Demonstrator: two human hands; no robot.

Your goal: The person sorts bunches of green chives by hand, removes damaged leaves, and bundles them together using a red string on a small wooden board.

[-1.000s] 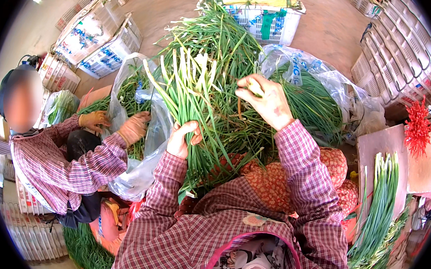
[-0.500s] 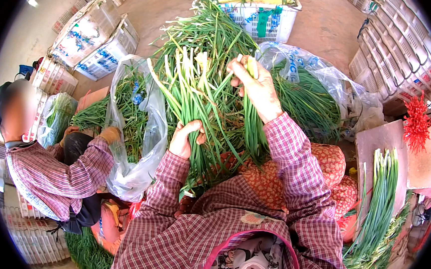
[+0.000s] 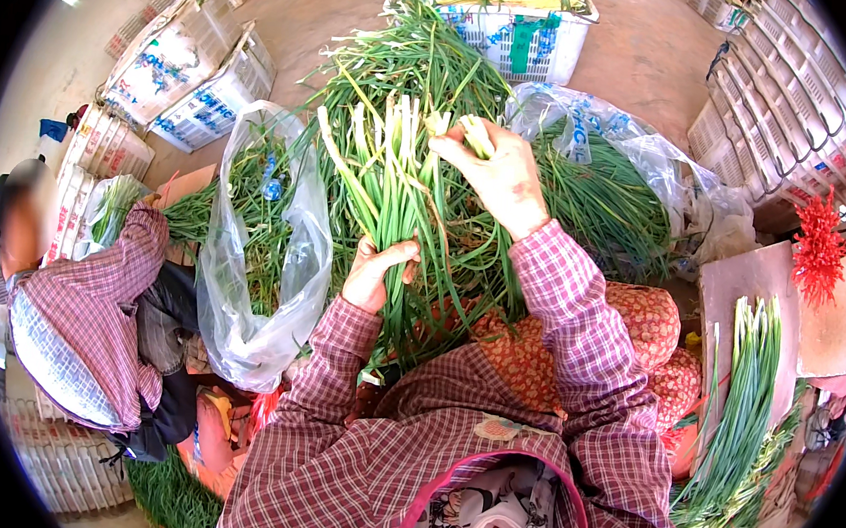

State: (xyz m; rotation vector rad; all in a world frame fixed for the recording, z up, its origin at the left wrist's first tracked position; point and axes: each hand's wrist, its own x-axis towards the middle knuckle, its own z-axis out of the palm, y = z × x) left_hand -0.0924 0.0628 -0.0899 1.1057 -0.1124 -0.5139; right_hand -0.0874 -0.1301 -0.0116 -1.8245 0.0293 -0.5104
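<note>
A bunch of green onions (image 3: 386, 183) stands upright in front of me, pale ends up, with my left hand (image 3: 380, 275) closed around its green stalks. Close beside its top, my right hand (image 3: 498, 178) is closed on a few more green onions, whose pale ends poke out between thumb and fingers. Their green leaves hang down below that hand. Behind both hands rises a large heap of loose green onions (image 3: 417, 63). Leaves partly hide my left fingers.
Clear plastic bags (image 3: 308, 295) of green onions flank the heap. Sorted green onions (image 3: 743, 385) lie on a board at right, near a bundle of red ties (image 3: 818, 248). White crates (image 3: 546, 52) stand behind and at both sides. A co-worker (image 3: 86, 319) sits at left.
My right hand has shifted slightly left and lower, closer to the bunch's top. My left hand has moved slightly right with the bunch. The co-worker has turned and reached farther away.
</note>
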